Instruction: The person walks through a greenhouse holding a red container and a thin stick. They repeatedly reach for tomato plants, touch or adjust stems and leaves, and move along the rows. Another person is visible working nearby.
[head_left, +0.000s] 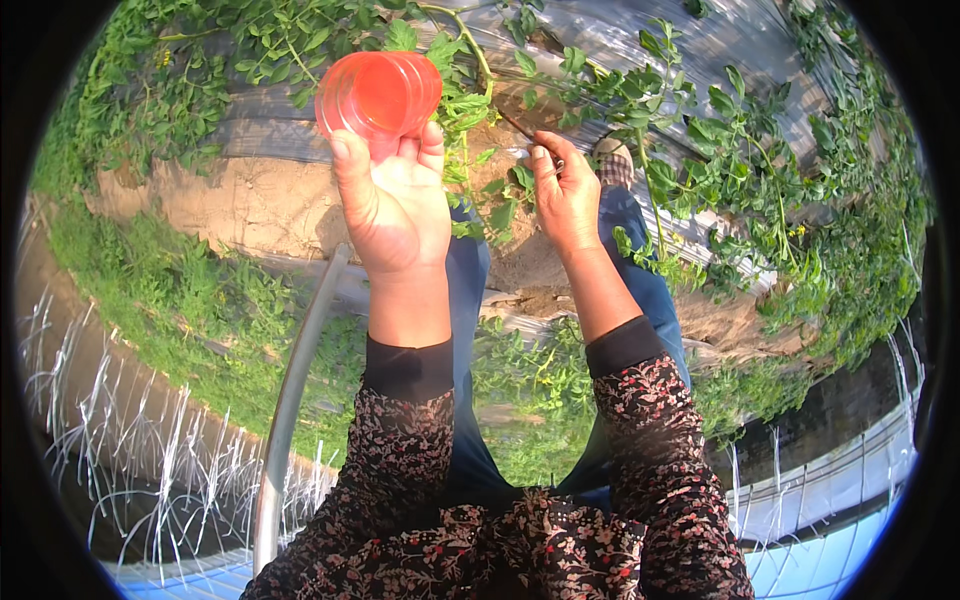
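My left hand (397, 202), palm up, holds a translucent red plastic cup (379, 94) with a ribbed wall and what looks like red contents, tilted towards the camera. To its right, my right hand (566, 184) pinches a thin dark stick-like tool (517, 124) between thumb and fingers; its tip points up and left over bare soil. A leafy green plant stem (480, 56), likely tomato, rises between and beyond both hands.
Leafy plants (660, 97) stand close on the right, over plastic mulch film (270, 124). A metal pole (296, 375) runs up at the left of my left forearm. A checkered shoe (613, 161) shows beyond my right hand. White strings (165, 435) hang at lower left.
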